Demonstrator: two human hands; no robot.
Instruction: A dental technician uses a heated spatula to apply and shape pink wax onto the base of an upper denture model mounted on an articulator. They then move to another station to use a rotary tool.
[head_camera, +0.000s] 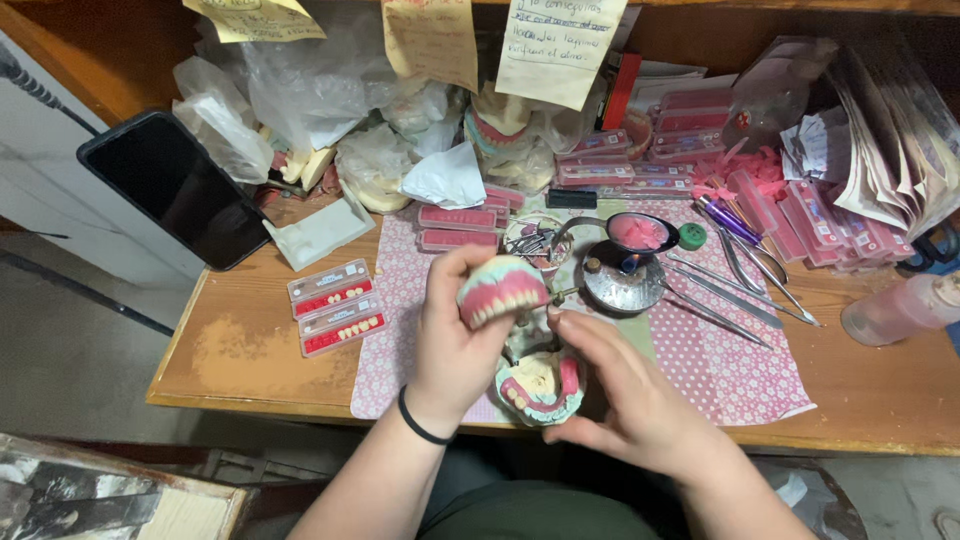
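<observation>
My left hand (452, 345) grips a pink upper denture with white teeth (503, 288), lifted and tilted over the bench. My right hand (620, 385) curls around the lower plaster model with a pink wax rim and teeth (540, 385), near the front edge of the wooden bench (240, 350). The two pieces seem joined by a metal articulator frame, mostly hidden behind my fingers. A black band circles my left wrist.
A small lit burner (622, 280) and a spoon of pink wax (640, 232) sit just behind my hands on a pink dotted mat (730, 365). Metal tools (735, 290) lie right. Tooth cards (335, 308) lie left, a dark tablet (175, 185) far left, a bottle (900, 308) right.
</observation>
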